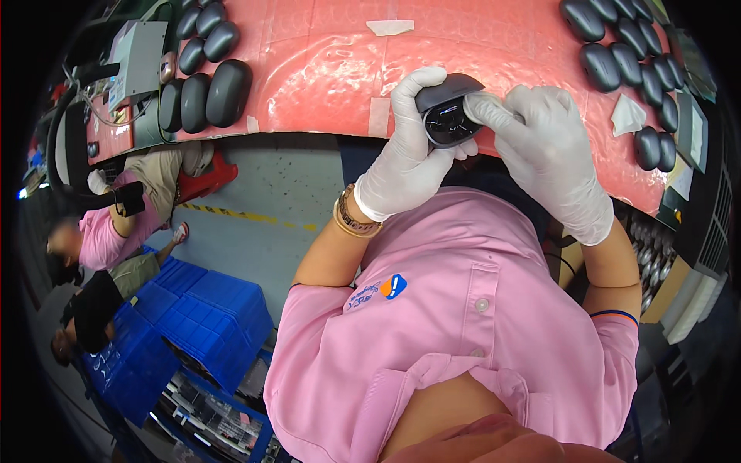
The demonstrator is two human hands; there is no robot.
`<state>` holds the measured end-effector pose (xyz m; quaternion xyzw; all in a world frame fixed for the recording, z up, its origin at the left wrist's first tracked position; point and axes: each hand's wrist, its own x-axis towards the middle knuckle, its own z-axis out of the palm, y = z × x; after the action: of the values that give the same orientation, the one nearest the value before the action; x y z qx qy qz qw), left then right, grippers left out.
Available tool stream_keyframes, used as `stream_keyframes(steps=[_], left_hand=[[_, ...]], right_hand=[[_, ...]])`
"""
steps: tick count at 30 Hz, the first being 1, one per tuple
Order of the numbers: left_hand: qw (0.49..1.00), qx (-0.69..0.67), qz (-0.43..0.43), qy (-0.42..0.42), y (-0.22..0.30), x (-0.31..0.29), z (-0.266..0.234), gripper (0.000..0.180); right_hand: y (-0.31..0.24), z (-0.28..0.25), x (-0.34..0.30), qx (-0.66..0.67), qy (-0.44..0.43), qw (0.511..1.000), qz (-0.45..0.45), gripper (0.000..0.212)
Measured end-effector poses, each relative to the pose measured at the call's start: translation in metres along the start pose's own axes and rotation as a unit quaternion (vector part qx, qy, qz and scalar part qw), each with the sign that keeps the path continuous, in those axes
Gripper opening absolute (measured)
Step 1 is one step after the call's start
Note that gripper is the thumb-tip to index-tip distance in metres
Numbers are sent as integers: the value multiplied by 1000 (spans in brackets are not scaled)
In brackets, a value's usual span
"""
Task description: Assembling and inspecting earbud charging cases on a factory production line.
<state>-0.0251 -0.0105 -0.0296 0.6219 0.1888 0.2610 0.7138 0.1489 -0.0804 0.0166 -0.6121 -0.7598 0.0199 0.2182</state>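
My left hand, in a white glove, is wrapped round a dark grey earbud charging case near the table's front edge. The case's lid is tilted up, and its glossy black inside shows. From the right, my gloved right hand reaches in with thumb and forefinger pressed together at the case's open side. White material shows at those fingertips; whether it is glove or a small cloth, I cannot make out.
A shiny red mat covers the table. Rounded dark cases stand in groups at the left and right. A crumpled white wipe lies beside the right group. Blue crates and other people are at the lower left.
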Motion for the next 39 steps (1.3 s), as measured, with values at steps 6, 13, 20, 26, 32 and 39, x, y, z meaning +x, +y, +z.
stream_keyframes(steps=[6,13,20,26,32,39], left_hand=[[996,78,37,-16,-5,-1,1,72],[991,113,67,-32,-8,-3,0,75],[992,86,91,-11,-5,0,-1,77],[997,3,68,27,-13,-5,0,78],[998,-49,48,0,-13,-5,0,79],[989,55,125,48,-20,-4,7,71]], right_hand=[[7,-2,-4,128,-17,990,57,33],[7,4,-5,399,-50,884,240,25],[-22,10,-4,302,34,947,102,35],[-23,5,-14,199,27,979,36,42],[-12,-2,-12,183,48,980,54,45],[-31,18,-23,-84,17,996,-17,55]])
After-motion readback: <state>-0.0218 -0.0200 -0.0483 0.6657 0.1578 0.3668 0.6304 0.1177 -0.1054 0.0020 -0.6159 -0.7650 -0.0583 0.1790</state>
